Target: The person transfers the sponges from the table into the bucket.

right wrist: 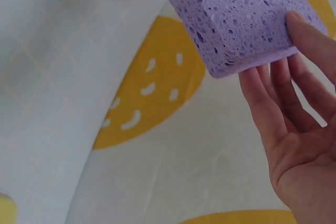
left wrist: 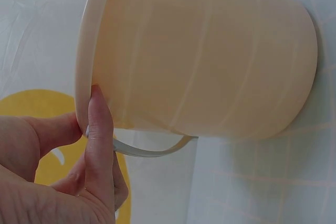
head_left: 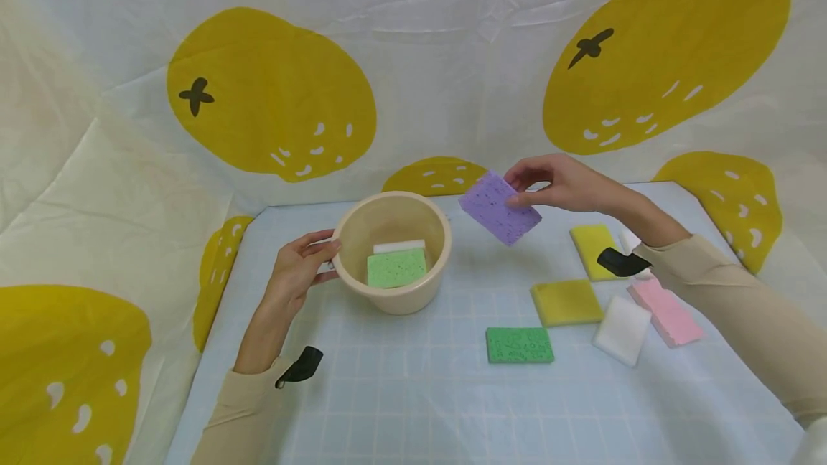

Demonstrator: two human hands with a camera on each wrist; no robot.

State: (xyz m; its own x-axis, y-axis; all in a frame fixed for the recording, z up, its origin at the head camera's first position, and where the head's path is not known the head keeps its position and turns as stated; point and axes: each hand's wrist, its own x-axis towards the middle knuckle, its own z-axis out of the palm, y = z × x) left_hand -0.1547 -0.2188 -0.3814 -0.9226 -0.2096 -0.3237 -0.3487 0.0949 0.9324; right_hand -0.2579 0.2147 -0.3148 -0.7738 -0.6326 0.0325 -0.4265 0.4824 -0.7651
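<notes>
A cream bucket (head_left: 403, 300) stands toward the back left of the table. Its rim is pinched on the left side by my left hand (head_left: 293, 264), thumb on one side and fingers on the other; the left wrist view shows the bucket's wall (left wrist: 210, 56) and its handle (left wrist: 152, 150). Inside lie a light green sponge (head_left: 397, 268) and a white sponge (head_left: 399, 246) partly hidden behind it. My right hand (head_left: 558, 181) holds a purple sponge (head_left: 497, 210) in the air, right of the bucket, between thumb and fingers. The right wrist view shows this porous purple sponge (right wrist: 247, 19) close up.
On the table's right side lie a green sponge (head_left: 520, 345), an olive-yellow sponge (head_left: 568, 303), a yellow sponge (head_left: 591, 250), a white sponge (head_left: 622, 330) and a pink sponge (head_left: 665, 312). My right forearm partly covers another white piece. A fruit-patterned cloth (head_left: 439, 92) hangs behind the table.
</notes>
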